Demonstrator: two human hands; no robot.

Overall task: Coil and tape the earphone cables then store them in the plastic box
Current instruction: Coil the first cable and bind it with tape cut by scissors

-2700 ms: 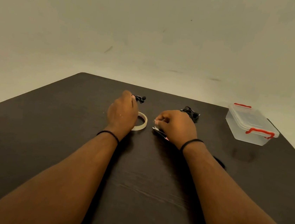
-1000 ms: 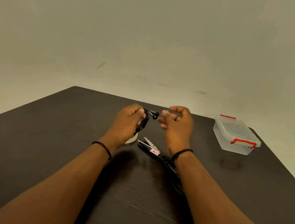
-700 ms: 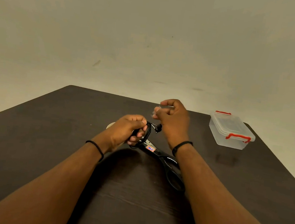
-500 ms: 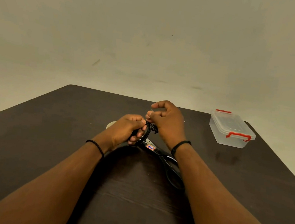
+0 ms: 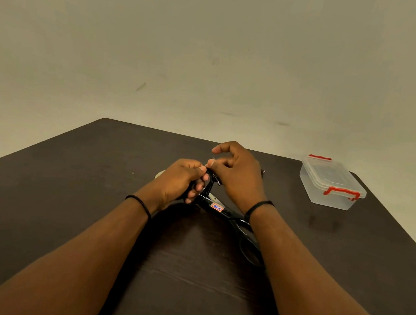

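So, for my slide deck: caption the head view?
Left hand grips coiled earphone cable; right hand works at it above scissors.

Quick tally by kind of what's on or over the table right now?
Hands: 2, the left hand and right hand
Coiled earphone cable: 1
Scissors: 1
Tape roll: 1, mostly hidden
Plastic box: 1, lid on
Total: 6

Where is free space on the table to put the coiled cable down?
Bare table left of the left hand, and between the right hand and the plastic box. Crowded between the forearms, where the scissors lie.
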